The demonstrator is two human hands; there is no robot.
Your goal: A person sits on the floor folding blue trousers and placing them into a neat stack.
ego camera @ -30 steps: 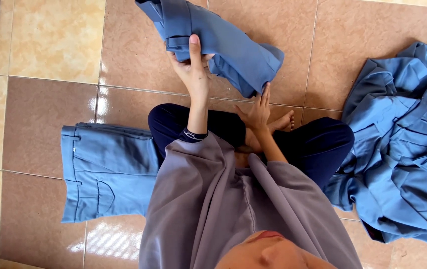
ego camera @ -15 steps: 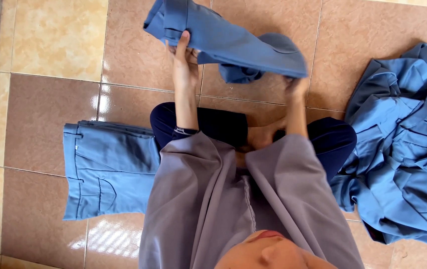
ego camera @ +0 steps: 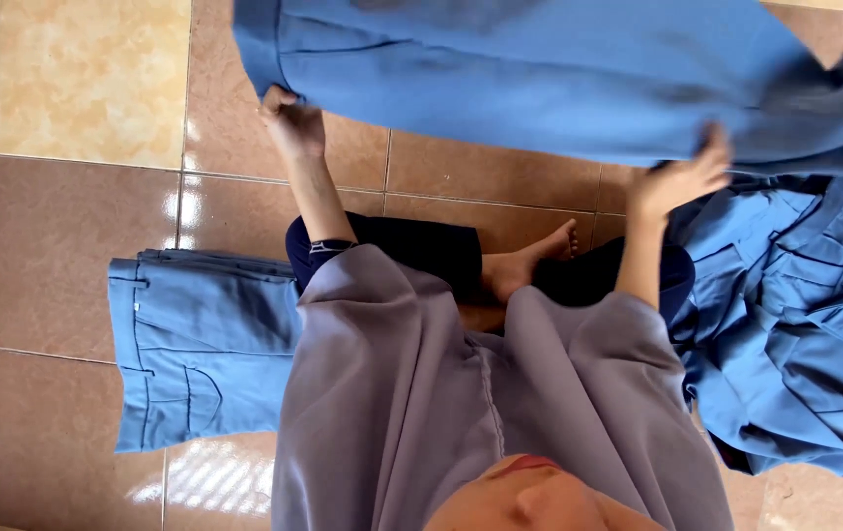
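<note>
Two hands hold one blue cloth garment point(ego camera: 559, 79) spread wide above the tiled floor point(ego camera: 77, 88). Left hand point(ego camera: 291, 123): fingers closed on the garment's lower edge. Right hand point(ego camera: 682, 177): fingers curled into the same edge, well apart from the left. Below the left fingers, folded blue trousers point(ego camera: 200, 344) lie flat on the floor. Beside the right fingers, a heap of blue clothing point(ego camera: 795, 324). Half a second earlier the garment hung bunched, hands closer together.
</note>
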